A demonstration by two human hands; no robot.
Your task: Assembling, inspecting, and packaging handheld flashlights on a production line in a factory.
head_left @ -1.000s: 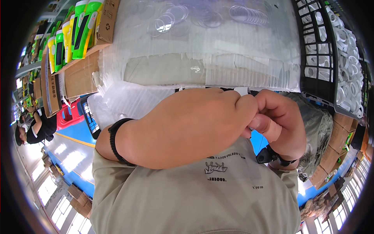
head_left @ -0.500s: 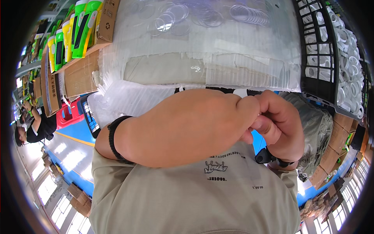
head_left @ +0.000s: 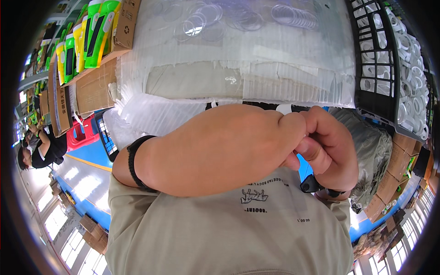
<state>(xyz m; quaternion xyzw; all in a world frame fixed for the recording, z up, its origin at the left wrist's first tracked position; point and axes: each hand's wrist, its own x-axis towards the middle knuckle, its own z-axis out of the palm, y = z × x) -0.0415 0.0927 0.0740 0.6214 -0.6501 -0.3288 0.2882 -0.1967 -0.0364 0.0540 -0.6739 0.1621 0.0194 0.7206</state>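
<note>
My left hand [head_left: 285, 133] and my right hand [head_left: 332, 142] meet in front of my chest, near the table's front edge. The fingers of both are closed in a pinch against each other. Whatever lies between the fingertips, if anything, is too small or too hidden to name. My left forearm crosses my body and hides part of the table edge. Beyond the hands, thin clear plastic discs [head_left: 195, 25] lie loosely on the plastic-covered table [head_left: 298, 85]. A fanned row of similar clear rings [head_left: 294, 17] lies farther right.
A black crate [head_left: 376, 94] at the right holds many white rings [head_left: 410, 82]. At the far left, green and yellow flashlights [head_left: 101, 34] stand in a cardboard box [head_left: 126, 27]. A red stool [head_left: 81, 135] and a person [head_left: 48, 146] are beyond the table's left side.
My hands stay pinched together in nearly the same place. The person at far left has shifted an arm slightly.
</note>
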